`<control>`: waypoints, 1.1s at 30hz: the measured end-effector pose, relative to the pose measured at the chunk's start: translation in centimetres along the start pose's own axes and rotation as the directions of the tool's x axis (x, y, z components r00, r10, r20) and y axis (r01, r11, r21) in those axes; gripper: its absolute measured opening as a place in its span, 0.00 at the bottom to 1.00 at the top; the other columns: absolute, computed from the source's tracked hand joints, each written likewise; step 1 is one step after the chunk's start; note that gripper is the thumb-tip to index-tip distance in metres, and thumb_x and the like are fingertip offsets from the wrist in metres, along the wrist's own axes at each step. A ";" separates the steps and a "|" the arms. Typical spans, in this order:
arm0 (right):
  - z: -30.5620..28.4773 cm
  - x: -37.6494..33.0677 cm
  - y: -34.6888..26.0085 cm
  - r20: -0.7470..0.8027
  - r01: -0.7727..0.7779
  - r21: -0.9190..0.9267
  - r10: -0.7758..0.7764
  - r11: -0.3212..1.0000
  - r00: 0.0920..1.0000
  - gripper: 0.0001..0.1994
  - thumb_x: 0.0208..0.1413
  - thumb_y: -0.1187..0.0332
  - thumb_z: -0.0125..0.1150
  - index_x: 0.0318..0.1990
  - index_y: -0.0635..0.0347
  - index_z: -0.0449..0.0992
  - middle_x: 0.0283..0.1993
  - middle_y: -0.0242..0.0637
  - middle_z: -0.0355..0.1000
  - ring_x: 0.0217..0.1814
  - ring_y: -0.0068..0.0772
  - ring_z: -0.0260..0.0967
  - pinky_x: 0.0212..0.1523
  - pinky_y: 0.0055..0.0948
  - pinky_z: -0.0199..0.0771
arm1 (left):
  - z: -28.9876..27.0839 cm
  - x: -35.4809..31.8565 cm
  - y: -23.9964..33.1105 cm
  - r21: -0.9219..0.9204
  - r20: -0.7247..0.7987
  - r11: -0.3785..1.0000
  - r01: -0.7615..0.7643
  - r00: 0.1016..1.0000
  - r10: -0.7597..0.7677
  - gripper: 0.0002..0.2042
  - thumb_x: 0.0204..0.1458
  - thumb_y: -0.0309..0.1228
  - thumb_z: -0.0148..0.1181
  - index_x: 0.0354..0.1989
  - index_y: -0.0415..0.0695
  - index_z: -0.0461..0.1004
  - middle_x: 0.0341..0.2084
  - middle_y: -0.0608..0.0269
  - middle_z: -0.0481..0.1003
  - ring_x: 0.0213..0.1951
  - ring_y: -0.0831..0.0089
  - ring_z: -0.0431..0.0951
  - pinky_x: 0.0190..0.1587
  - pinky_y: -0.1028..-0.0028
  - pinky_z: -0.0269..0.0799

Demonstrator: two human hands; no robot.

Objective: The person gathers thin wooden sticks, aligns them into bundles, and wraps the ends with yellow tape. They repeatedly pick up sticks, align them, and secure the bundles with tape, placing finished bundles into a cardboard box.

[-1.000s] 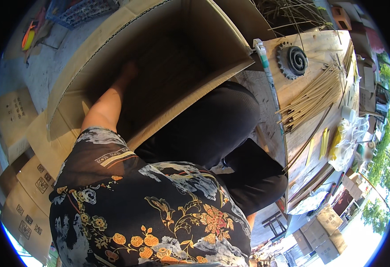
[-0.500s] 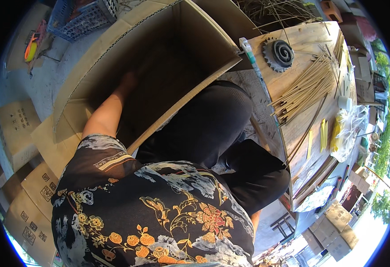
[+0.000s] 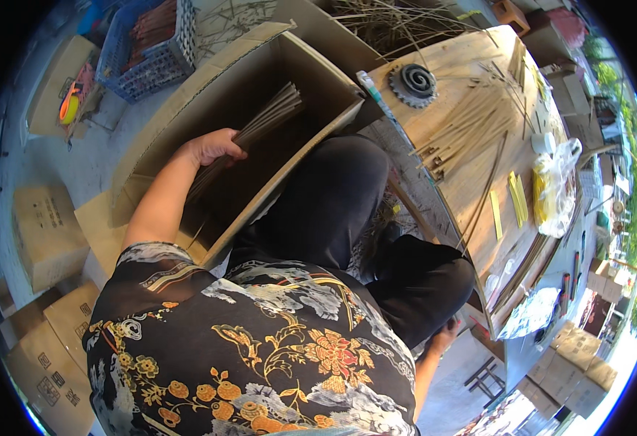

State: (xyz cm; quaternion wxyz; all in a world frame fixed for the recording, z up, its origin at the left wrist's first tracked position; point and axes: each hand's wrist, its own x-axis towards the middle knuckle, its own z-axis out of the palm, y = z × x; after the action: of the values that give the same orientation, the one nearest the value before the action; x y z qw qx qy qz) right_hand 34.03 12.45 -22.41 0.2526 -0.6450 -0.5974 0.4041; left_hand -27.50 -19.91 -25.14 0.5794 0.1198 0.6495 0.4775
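My left hand (image 3: 219, 147) is closed around a bundle of thin sticks (image 3: 271, 114) above the inside of a large open cardboard box (image 3: 297, 166). The bundle is tilted, its ends fanning out past my thumb toward the far right. Low on the right, beside my bent knee and under the table edge, is my right hand (image 3: 447, 336). It is small in view, and its fingers are too unclear to tell whether they hold anything. More loose thin sticks (image 3: 460, 138) lie in a heap on the wooden table (image 3: 471, 196) to my right.
On the table are a dark toothed disc with a coil (image 3: 413, 85), yellow strips (image 3: 518, 198) and a plastic bag (image 3: 557, 190). A blue crate (image 3: 147, 80) stands at the far left. Closed cardboard boxes (image 3: 46, 236) sit at left. Dry stalks (image 3: 398, 25) fill another box beyond.
My left hand has come up out of the dark box, now with the bundle of sticks in it. My right hand has come into view by the knee. The whole view has shifted slightly.
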 end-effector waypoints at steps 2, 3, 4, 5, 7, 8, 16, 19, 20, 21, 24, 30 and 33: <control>-0.8 0.7 -2.2 -0.091 0.145 0.094 -0.137 0.985 0.986 0.08 0.51 0.73 0.54 0.39 0.65 0.72 0.32 0.33 0.70 0.29 0.20 0.64 0.31 0.19 0.66 | 1.9 -2.0 4.0 0.033 0.090 0.994 -0.107 0.990 0.104 0.13 0.35 0.26 0.62 0.28 0.41 0.65 0.18 0.66 0.66 0.17 0.79 0.67 0.19 0.79 0.63; -1.0 1.4 -3.7 -0.145 0.215 0.193 -0.189 0.957 0.971 0.08 0.51 0.73 0.53 0.39 0.65 0.71 0.32 0.33 0.69 0.28 0.20 0.63 0.30 0.20 0.66 | 2.8 -3.2 5.3 0.024 0.061 0.992 -0.125 0.991 0.123 0.14 0.32 0.28 0.63 0.28 0.42 0.65 0.16 0.68 0.65 0.16 0.79 0.65 0.19 0.79 0.63; -0.2 1.3 -7.1 -0.199 0.301 0.118 -0.275 0.946 0.941 0.08 0.51 0.73 0.54 0.39 0.66 0.71 0.32 0.33 0.69 0.29 0.20 0.64 0.31 0.19 0.66 | 3.7 -4.6 6.8 -0.008 0.096 0.986 -0.168 0.981 0.168 0.15 0.32 0.28 0.64 0.28 0.42 0.64 0.16 0.67 0.64 0.15 0.78 0.65 0.19 0.79 0.62; 0.8 0.7 -10.9 -0.249 0.376 0.034 -0.356 0.926 0.901 0.09 0.51 0.72 0.54 0.39 0.67 0.71 0.33 0.33 0.69 0.30 0.20 0.64 0.32 0.19 0.66 | 4.4 -5.7 8.1 0.012 0.095 0.980 -0.196 0.976 0.194 0.16 0.32 0.28 0.64 0.29 0.42 0.64 0.16 0.67 0.64 0.15 0.78 0.65 0.19 0.79 0.62; 2.5 0.4 -15.3 -0.221 0.523 0.011 -0.508 0.852 0.832 0.09 0.52 0.72 0.53 0.40 0.65 0.71 0.33 0.33 0.69 0.33 0.19 0.63 0.36 0.18 0.66 | 6.1 -7.7 10.9 0.042 0.092 0.963 -0.265 0.961 0.260 0.14 0.34 0.29 0.64 0.28 0.42 0.65 0.16 0.67 0.65 0.16 0.78 0.65 0.18 0.79 0.61; 3.4 0.6 -16.9 -0.173 0.570 -0.203 -0.602 0.796 0.779 0.09 0.52 0.72 0.54 0.40 0.67 0.71 0.34 0.33 0.69 0.35 0.20 0.65 0.37 0.19 0.66 | 6.9 -8.4 12.2 0.052 0.048 0.950 -0.309 0.951 0.307 0.13 0.35 0.29 0.64 0.28 0.42 0.66 0.16 0.67 0.65 0.16 0.79 0.65 0.19 0.80 0.61; 13.7 6.1 -22.9 0.271 0.554 -0.547 -0.492 0.628 0.827 0.23 0.47 0.54 0.56 0.43 0.65 0.67 0.44 0.51 0.66 0.46 0.46 0.65 0.45 0.36 0.65 | 10.8 -10.9 20.1 0.132 -0.135 0.870 -0.476 0.860 0.491 0.10 0.42 0.29 0.58 0.31 0.43 0.65 0.16 0.69 0.64 0.18 0.80 0.65 0.22 0.81 0.61; 16.7 7.6 -22.6 0.245 0.639 -0.514 -0.616 0.573 0.749 0.17 0.48 0.61 0.55 0.40 0.63 0.66 0.37 0.51 0.66 0.41 0.48 0.67 0.42 0.38 0.68 | 11.6 -12.1 21.8 0.137 -0.178 0.854 -0.501 0.836 0.519 0.10 0.42 0.28 0.58 0.30 0.43 0.64 0.16 0.69 0.64 0.18 0.80 0.64 0.21 0.83 0.61; 17.4 8.3 -23.2 0.275 0.632 -0.507 -0.586 0.586 0.763 0.16 0.48 0.62 0.54 0.41 0.63 0.66 0.38 0.51 0.66 0.41 0.48 0.67 0.43 0.38 0.68 | 11.9 -12.4 22.5 0.122 -0.168 0.842 -0.525 0.825 0.539 0.10 0.42 0.28 0.58 0.30 0.43 0.64 0.16 0.69 0.64 0.17 0.80 0.64 0.21 0.83 0.61; 18.3 9.1 -24.0 0.304 0.626 -0.496 -0.555 0.601 0.774 0.15 0.48 0.63 0.54 0.41 0.63 0.66 0.39 0.51 0.66 0.42 0.48 0.67 0.43 0.37 0.68 | 12.2 -12.8 23.3 0.112 -0.159 0.829 -0.548 0.813 0.559 0.10 0.42 0.27 0.58 0.30 0.43 0.63 0.16 0.69 0.64 0.17 0.80 0.64 0.21 0.84 0.60; 21.4 11.4 -26.2 0.330 0.657 -0.308 -0.571 0.688 0.752 0.14 0.47 0.65 0.52 0.40 0.63 0.69 0.41 0.52 0.67 0.43 0.48 0.67 0.44 0.37 0.67 | 12.6 -13.9 26.3 -0.010 -0.055 0.756 -0.655 0.755 0.653 0.09 0.46 0.27 0.56 0.32 0.42 0.61 0.16 0.69 0.62 0.17 0.81 0.63 0.20 0.83 0.60; 18.6 12.2 -26.0 0.235 0.599 -0.074 -0.570 0.797 0.788 0.12 0.46 0.67 0.50 0.37 0.64 0.72 0.38 0.52 0.69 0.44 0.48 0.66 0.46 0.36 0.66 | 17.1 -12.3 34.4 -0.379 0.192 0.652 -0.657 0.634 0.750 0.02 0.56 0.23 0.41 0.34 0.38 0.57 0.20 0.67 0.56 0.20 0.81 0.58 0.24 0.81 0.58; 16.0 15.8 -22.1 -0.006 0.647 -0.205 -0.662 0.734 0.749 0.13 0.44 0.67 0.51 0.36 0.64 0.73 0.34 0.49 0.71 0.39 0.45 0.70 0.41 0.33 0.68 | 22.7 -8.2 36.9 -0.566 0.484 0.677 -0.470 0.475 0.735 0.04 0.56 0.23 0.40 0.30 0.38 0.58 0.21 0.68 0.55 0.21 0.80 0.56 0.26 0.81 0.56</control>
State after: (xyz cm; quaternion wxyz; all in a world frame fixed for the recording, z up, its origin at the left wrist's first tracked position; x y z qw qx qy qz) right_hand 7.68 28.81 -16.77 0.3390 -0.4298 -0.8115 0.2047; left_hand -20.08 4.25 11.01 0.5742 0.4033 0.2043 0.6825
